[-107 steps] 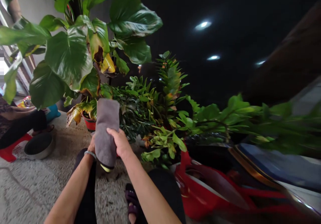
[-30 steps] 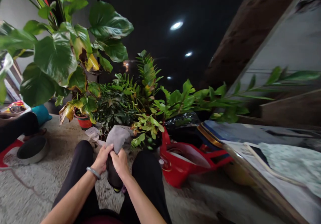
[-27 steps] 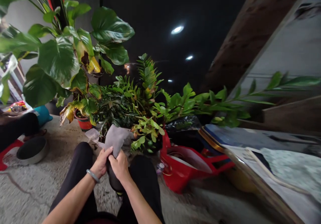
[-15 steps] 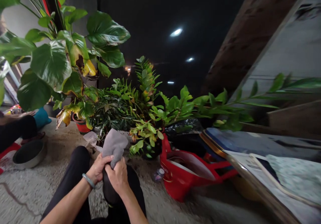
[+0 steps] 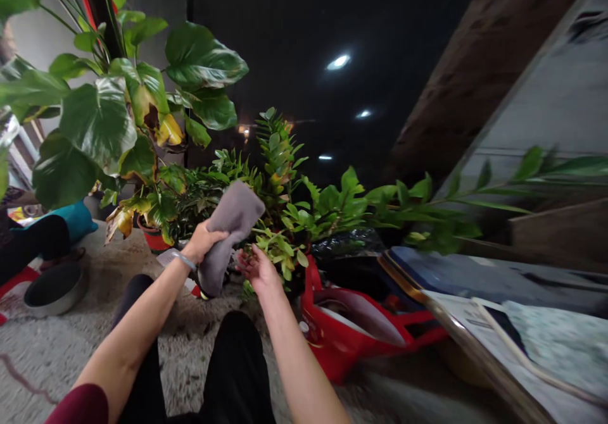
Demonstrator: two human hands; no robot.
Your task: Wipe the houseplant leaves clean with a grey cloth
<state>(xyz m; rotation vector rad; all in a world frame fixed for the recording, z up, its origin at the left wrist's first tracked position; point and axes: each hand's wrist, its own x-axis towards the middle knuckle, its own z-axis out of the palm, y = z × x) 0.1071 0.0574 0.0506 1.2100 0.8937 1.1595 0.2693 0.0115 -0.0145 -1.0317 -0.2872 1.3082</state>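
Observation:
My left hand [image 5: 204, 242] grips a long, soft grey cloth piece [image 5: 235, 209] around its middle. The cloth stands tilted in front of my knees, its broad upper end leaning right and its lower end hanging down. A small yellowish spot shows at its bottom tip; whether it belongs to the cloth I cannot tell. To the right of the cloth, my right hand [image 5: 259, 269] is apart from it, fingers loosely bent and spread, with nothing visible in them. Leaves of a low green plant [image 5: 280, 247] are just behind that hand.
Potted plants line the dark wall, including a large-leaved one [image 5: 97, 120] and a red pot [image 5: 154, 237]. A red bag [image 5: 332, 348] stands right, beside a board stacked with papers and cloth [image 5: 551, 342]. At left are a grey basin [image 5: 54, 291] and another person's leg [image 5: 35, 247].
The grey cloth has moved up and forward, away from my knees. My right hand has let go of it and shifted right; my left hand still holds it.

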